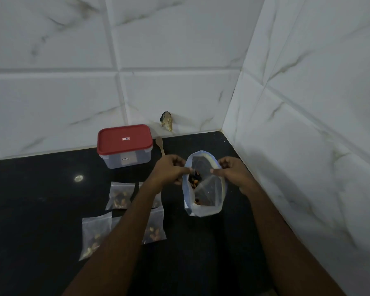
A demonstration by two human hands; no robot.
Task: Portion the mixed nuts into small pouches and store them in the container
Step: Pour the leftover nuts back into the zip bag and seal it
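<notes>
Left hand (171,169) and right hand (233,171) are both up at the mouth of the bag (205,201), one on each side. Thumb and curled fingers of each pinch the near rim, and the mouth is spread wide between them. Both forearms come in from the bottom edge.

Nearest on the black counter (41,231): a clear pouch (95,233) left of the left forearm, flat, nuts in its lower half. A second pouch (155,227) lies just right of that forearm, partly under it, also holding nuts.

Next row back: a third pouch (121,195) left of the forearm, nuts visible. A fourth pouch (158,200) shows only as a sliver behind the arm, contents hard to read.

The bag stands to the right of the pouches, translucent with a bluish edge. Nuts (193,178) show just under the left thumb, and a few more sit at the bottom.

A bright spot (78,178) sits on the counter to the far left, can't tell what it is.

Behind the pouches, against the wall: the container (124,161), clear body, red lid (124,138) on. Spoon (159,144), wooden, lies just right of it, bowl toward the wall, handle running behind the left hand.

Farthest: a small dark and tan object (166,121) on the tiled wall (51,92) just above the counter line, unidentifiable.
</notes>
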